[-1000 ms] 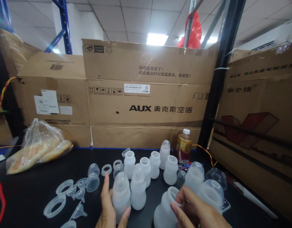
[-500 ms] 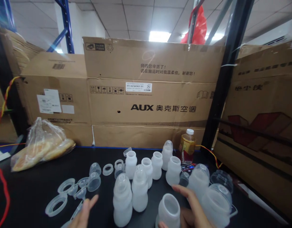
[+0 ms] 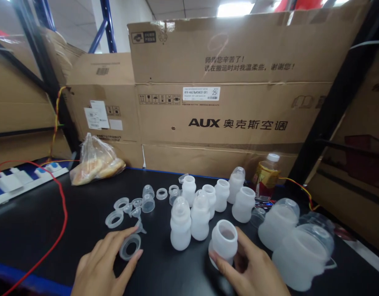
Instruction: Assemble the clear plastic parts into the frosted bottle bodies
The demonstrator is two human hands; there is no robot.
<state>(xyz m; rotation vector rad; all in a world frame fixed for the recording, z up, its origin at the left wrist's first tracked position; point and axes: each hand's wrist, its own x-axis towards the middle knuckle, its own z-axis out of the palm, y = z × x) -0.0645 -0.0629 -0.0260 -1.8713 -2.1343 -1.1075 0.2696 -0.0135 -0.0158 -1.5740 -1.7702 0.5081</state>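
Note:
My right hand (image 3: 247, 263) is wrapped round an open-mouthed, frosted white baby bottle (image 3: 224, 242), thumb in front and fingers behind it. My left hand (image 3: 107, 259) is low over the table, its thumb and forefinger spread on either side of a clear collar ring (image 3: 130, 247). The thumb tip is at the ring's edge; whether it presses on it I cannot tell. Just beyond the forefinger lies a clear nipple (image 3: 140, 226). Two bottles with clear domed caps, one nearer (image 3: 180, 230) and one behind (image 3: 200, 218), stand between my hands.
More collar rings (image 3: 114, 219), nipples and domed caps (image 3: 148, 203) lie at left-centre. Several open bottles (image 3: 243, 205) stand behind; large capped bottles (image 3: 303, 259) are at right. A drink bottle (image 3: 266, 176), bagged bread (image 3: 98, 164), power strip (image 3: 29, 183) and red cable (image 3: 64, 218) surround them.
The view has tilted down and turned left. My left hand has come forward over the collar ring, and my right hand still holds the open bottle.

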